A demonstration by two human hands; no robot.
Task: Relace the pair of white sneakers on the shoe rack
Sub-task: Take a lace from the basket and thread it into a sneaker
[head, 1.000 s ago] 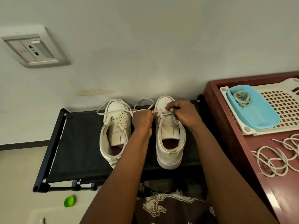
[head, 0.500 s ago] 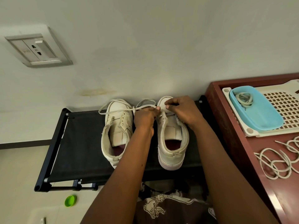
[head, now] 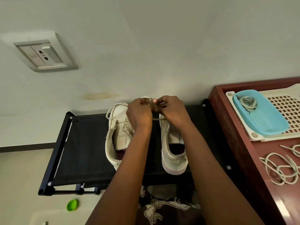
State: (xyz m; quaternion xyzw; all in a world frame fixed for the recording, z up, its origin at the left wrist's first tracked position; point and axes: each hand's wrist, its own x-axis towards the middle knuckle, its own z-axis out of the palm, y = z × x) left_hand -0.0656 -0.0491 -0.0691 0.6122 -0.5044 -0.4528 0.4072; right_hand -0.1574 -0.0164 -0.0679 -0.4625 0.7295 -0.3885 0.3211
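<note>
My left hand (head: 139, 114) and right hand (head: 172, 111) are curled together over the toes of the left sneaker (head: 120, 137) and right sneaker (head: 173, 151), which stand side by side on the black shoe rack (head: 87, 143), fingertips pinching a thin white lace (head: 156, 119). It looks light, limp and slippery, so I'd grip it close to the end for threading. On the surface (head: 243, 143) to my right, a blue tub (head: 266, 120) holds one coiled lace (head: 247, 103), with loose laces (head: 282, 171) lying beside it.

White sneakers (head: 174, 153) side by side on black shoe rack (head: 84, 143), toes pointing away, lace (head: 156, 119) stretched between them
</note>
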